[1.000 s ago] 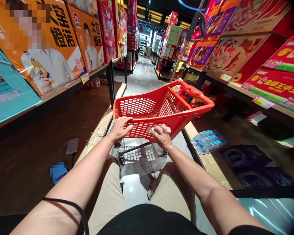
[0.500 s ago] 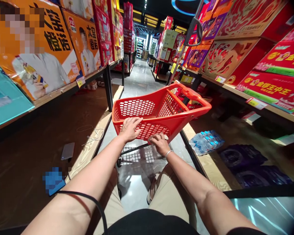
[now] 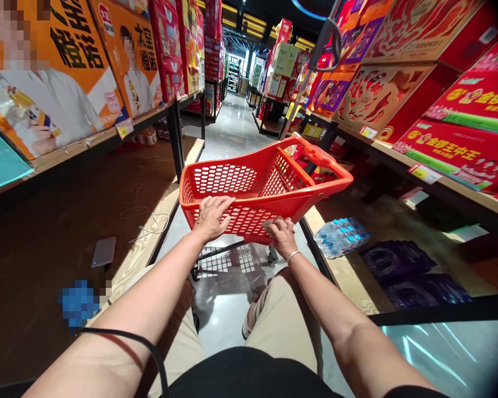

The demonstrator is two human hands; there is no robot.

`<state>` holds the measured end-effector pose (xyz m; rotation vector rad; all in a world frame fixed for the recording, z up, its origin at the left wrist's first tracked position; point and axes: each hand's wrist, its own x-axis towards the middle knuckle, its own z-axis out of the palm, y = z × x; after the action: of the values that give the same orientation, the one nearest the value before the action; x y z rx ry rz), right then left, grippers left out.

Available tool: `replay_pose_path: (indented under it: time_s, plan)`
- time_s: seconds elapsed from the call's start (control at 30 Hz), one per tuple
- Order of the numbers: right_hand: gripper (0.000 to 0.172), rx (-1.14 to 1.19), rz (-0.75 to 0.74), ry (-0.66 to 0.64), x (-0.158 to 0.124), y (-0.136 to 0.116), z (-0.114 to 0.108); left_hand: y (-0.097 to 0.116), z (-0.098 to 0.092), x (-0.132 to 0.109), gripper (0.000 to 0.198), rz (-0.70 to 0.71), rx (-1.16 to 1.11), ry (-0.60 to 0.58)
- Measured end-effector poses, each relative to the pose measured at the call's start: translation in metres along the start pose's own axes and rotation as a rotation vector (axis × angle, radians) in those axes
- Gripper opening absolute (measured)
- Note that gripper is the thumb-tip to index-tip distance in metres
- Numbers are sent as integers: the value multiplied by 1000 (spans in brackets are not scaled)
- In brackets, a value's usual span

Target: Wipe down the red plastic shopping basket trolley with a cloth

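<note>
Side-on before me stands a red plastic shopping cart [image 3: 249,215] with lattice walls, its handle toward the right. My left hand [image 3: 211,218] holds the near rim, fingers over the top and thumb down the outside wall. Lower on that same wall, my right hand [image 3: 283,235] has its fingers curled round a small greyish-beige cloth [image 3: 269,225] pressed against the lattice. Most of the cloth is hidden under the fingers. A thin bracelet is on the right wrist.
Shelves with orange boxes [image 3: 74,83] line the left; red gift boxes [image 3: 444,149] line the right. On the low boards lie a phone-like slab [image 3: 104,252], a thin white cable [image 3: 155,221] and a pack of bottled water [image 3: 341,236]. A tiled aisle [image 3: 232,119] runs away behind the cart.
My right hand has shifted right and slightly up along the cart's side, and more of the cloth shows. The left hand stays on the rim. The view has turned slightly.
</note>
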<state>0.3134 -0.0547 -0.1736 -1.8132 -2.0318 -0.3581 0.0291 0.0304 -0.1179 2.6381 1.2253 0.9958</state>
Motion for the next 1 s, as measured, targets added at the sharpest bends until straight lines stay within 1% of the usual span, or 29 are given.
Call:
replay_pose_path:
  time_s: [0.07,0.1,0.13,0.17,0.23,0.27,0.3,0.33,0.37,0.4,0.43,0.47,0.5,0.53,0.57,0.6,0.63,0.67,0.7,0.77,0.87,0.9,0.93,1.0]
  plan:
    - [25,15,-71,-11,5,6,-12,-2,0,0,53,-1,11,23]
    - [24,18,-90,24,12,11,-23,-2,0,-1,52,0,14,35]
    - [25,17,-90,95,20,16,-36,-3,1,-2,52,3,15,46]
    - [26,11,-68,195,28,23,-51,-3,1,-3,52,7,16,55]
    - [34,-9,41,449,47,34,-77,-4,2,-5,52,12,21,73]
    - [38,-14,110,554,55,36,-87,-5,2,-6,52,10,25,83]
    - [43,-17,178,614,62,35,-94,-6,2,-6,51,8,28,91]
    - [47,-14,229,624,67,30,-98,-6,2,-7,51,5,31,99]
    - [49,-5,246,588,71,20,-99,-6,2,-7,51,3,32,106]
    - [51,7,215,509,73,7,-97,-7,2,-7,50,4,32,111]
    - [52,19,141,406,74,-9,-93,-7,2,-7,50,5,34,114]
    - [51,31,29,293,73,-27,-88,-8,2,-7,50,6,36,117]
    - [50,31,-103,207,72,-44,-83,-8,2,-7,50,7,41,120]
    - [49,24,-202,160,72,-59,-80,-8,2,-7,49,9,46,121]
    - [48,16,-269,132,71,-69,-78,-9,2,-7,49,13,51,121]
    - [47,4,-296,126,72,-73,-79,-10,1,-8,49,17,55,122]
    - [46,-9,-286,132,72,-72,-83,-10,1,-8,48,22,58,123]
    - [46,-26,-253,140,73,-64,-91,-11,0,-8,48,25,59,127]
    - [45,-46,-205,151,75,-51,-101,-11,0,-9,48,26,59,133]
    - [42,-102,-89,182,77,-13,-126,-12,0,-9,47,24,55,152]
    - [29,-203,169,320,79,48,-164,-10,2,-9,46,7,48,179]
    - [29,-228,236,378,79,62,-172,-9,3,-9,46,-4,47,185]
    - [31,-243,272,411,78,73,-176,-7,4,-8,46,-16,48,188]
    - [40,-249,252,420,76,80,-173,-4,4,-8,50,-31,56,182]
